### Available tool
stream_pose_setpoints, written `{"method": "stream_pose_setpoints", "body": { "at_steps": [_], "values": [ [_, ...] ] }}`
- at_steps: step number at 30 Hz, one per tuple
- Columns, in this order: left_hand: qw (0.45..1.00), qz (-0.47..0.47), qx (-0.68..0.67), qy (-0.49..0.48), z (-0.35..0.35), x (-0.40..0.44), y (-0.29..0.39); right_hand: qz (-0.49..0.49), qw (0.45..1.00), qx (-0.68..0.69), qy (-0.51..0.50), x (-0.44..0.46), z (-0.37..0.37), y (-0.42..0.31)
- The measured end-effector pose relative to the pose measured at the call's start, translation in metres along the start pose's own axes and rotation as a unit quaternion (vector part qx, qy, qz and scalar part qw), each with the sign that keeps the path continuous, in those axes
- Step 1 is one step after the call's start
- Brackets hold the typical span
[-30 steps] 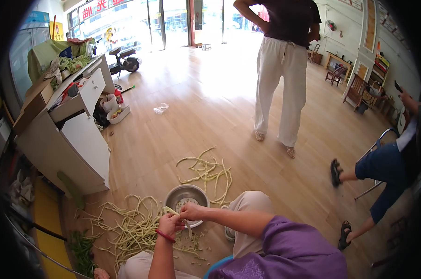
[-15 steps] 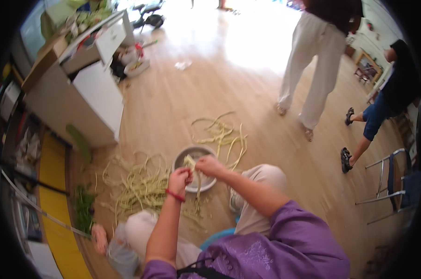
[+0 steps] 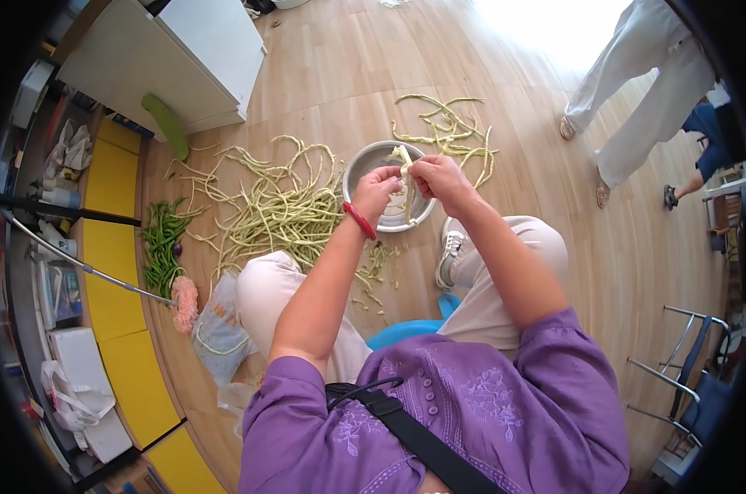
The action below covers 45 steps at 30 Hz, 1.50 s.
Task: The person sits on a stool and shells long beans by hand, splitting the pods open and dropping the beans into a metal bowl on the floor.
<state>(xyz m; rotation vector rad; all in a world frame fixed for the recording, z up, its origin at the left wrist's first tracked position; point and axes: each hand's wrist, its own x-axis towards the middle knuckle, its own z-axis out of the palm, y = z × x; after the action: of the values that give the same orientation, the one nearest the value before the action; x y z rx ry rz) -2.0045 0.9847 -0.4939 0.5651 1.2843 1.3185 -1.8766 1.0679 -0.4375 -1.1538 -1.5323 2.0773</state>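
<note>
Pale green long beans [image 3: 403, 158] are pinched between my two hands above a round metal bowl [image 3: 350, 183]. My left hand [image 3: 376, 194], with a red bangle at the wrist, has its fingers closed on them from the left. From the right, my right hand [image 3: 444, 180] grips the same beans close to the left fingertips. One strand hangs down over the bowl. A large tangled heap of long beans [image 3: 278, 206] lies on the floor left of the bowl, and a smaller group of long beans [image 3: 455, 128] lies beyond it. Short broken bean pieces [image 3: 379, 263] are scattered nearer my knees.
Left are green peppers [image 3: 159, 247], a green gourd [image 3: 165, 123], a plastic bag [image 3: 223, 325], a pink duster [image 3: 184, 303] and yellow-fronted shelving [image 3: 122, 284]. A white cabinet [image 3: 208, 58] stands behind. At right are people in white trousers [image 3: 645, 74] and blue shorts, and a folding chair [image 3: 702, 403].
My view has tilted down, so the bowl and hands sit higher in the picture. Both hands still hold beans over the bowl. The people at right now appear nearer the picture's edge.
</note>
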Motion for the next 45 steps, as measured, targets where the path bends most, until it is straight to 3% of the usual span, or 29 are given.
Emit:
{"method": "stream_pose_setpoints", "body": {
  "at_steps": [2, 8, 15, 19, 21, 31, 37, 42, 45],
  "values": [
    [0.999, -0.027, 0.024, -0.009, 0.001, -0.002, 0.005, 0.004, 1.0, 0.021, -0.001, 0.003, -0.003, 0.001],
    [0.997, 0.008, 0.047, -0.066, 0.009, -0.015, 0.015, 0.022, 0.998, 0.062, 0.001, 0.002, -0.008, -0.002],
    [0.999, -0.016, 0.034, 0.003, 0.005, -0.029, 0.028, -0.002, 0.997, -0.074, -0.028, -0.002, 0.0, -0.005],
    [0.983, 0.064, 0.171, 0.027, 0.001, -0.033, 0.024, -0.039, 0.981, -0.189, -0.037, 0.005, 0.002, 0.005],
    [0.983, 0.081, 0.159, 0.039, 0.0, -0.033, 0.018, -0.037, 0.978, -0.203, -0.04, 0.001, 0.004, 0.002],
    [0.987, 0.042, 0.148, 0.047, 0.001, -0.048, 0.025, -0.001, 0.988, -0.111, -0.107, -0.008, 0.011, -0.001],
    [0.936, 0.137, 0.3, 0.122, 0.007, -0.056, 0.019, -0.001, 0.994, -0.065, -0.093, -0.008, 0.017, 0.009],
    [0.954, 0.11, 0.251, 0.122, 0.008, -0.055, 0.014, -0.001, 0.995, -0.065, -0.076, -0.005, 0.02, 0.019],
    [0.985, 0.077, 0.108, 0.107, 0.007, -0.052, 0.007, 0.012, 0.994, -0.06, -0.092, -0.007, 0.02, 0.018]
  ]
}}
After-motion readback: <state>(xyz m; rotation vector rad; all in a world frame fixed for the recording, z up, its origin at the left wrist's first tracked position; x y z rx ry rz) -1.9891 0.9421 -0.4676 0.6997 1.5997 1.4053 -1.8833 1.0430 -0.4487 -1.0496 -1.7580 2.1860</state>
